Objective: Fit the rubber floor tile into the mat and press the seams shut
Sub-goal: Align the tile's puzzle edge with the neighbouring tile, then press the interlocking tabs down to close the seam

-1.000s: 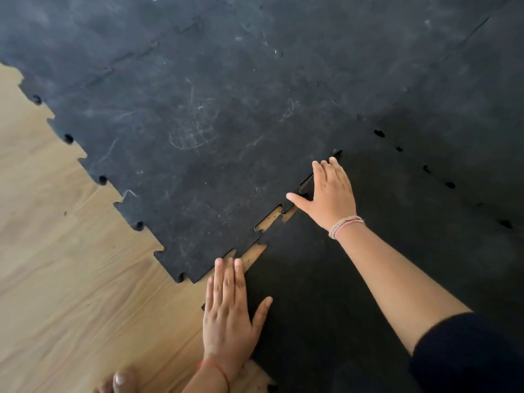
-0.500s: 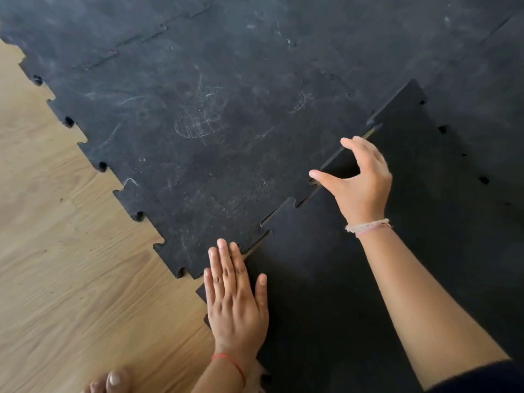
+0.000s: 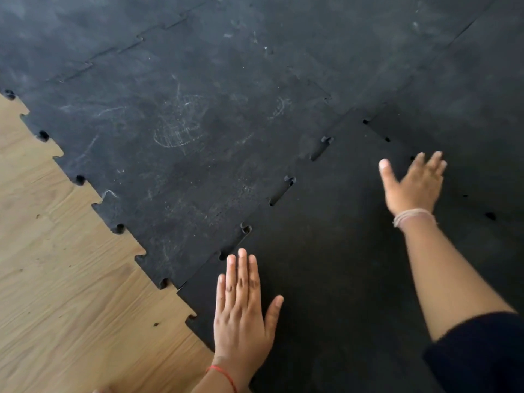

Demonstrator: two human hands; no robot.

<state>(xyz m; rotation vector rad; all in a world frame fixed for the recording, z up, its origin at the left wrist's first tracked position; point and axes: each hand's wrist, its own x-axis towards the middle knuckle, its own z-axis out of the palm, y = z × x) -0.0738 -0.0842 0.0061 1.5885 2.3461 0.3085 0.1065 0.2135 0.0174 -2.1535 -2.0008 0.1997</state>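
Note:
The dark rubber floor tile (image 3: 340, 265) lies flat at lower right, its toothed edges meshed with the scuffed black mat (image 3: 184, 123). Small gaps show along the left seam (image 3: 279, 191). My left hand (image 3: 241, 313) lies flat, fingers together, on the tile's near left corner beside that seam. My right hand (image 3: 412, 185), blurred, has spread fingers over the tile's far right part, near the right seam's holes (image 3: 412, 158); I cannot tell whether it touches the tile. Neither hand holds anything.
Light wooden floor (image 3: 56, 279) shows at lower left, bordered by the mat's jagged puzzle edge (image 3: 79, 180). More joined mat tiles stretch across the top and right. A dark sleeve (image 3: 482, 350) covers my right upper arm.
The tile's raised far corner has dropped flat and the wood-coloured gaps in the left seam are gone. My right hand let go of the edge, opened and moved right. The left hand stayed pressed.

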